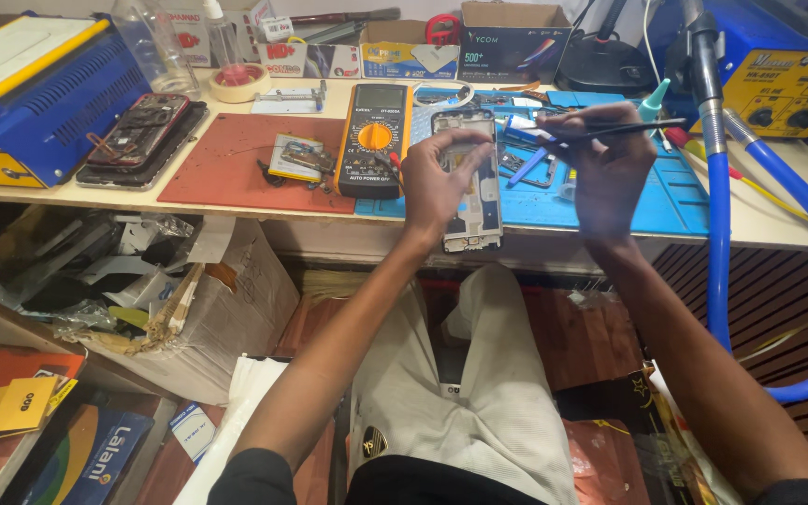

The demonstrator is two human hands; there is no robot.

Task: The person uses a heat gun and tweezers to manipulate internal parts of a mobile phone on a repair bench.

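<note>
Cluttered repair bench (pixel 236 201), blue work mat (pixel 666 201). Left hand (pixel 437 182) gripping opened phone frame (pixel 471 178), tilted at bench edge, exposing interior. Right hand (pixel 605 164) pinching tweezers (pixel 624 128), tips toward frame top. Multimeter (pixel 373 140) just left of frame.

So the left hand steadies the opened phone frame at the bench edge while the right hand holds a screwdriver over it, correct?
Not quite. In the head view the right hand holds thin black tweezers, not a screwdriver. The rest stands: the left hand steadies the opened phone frame at the bench edge.
</note>
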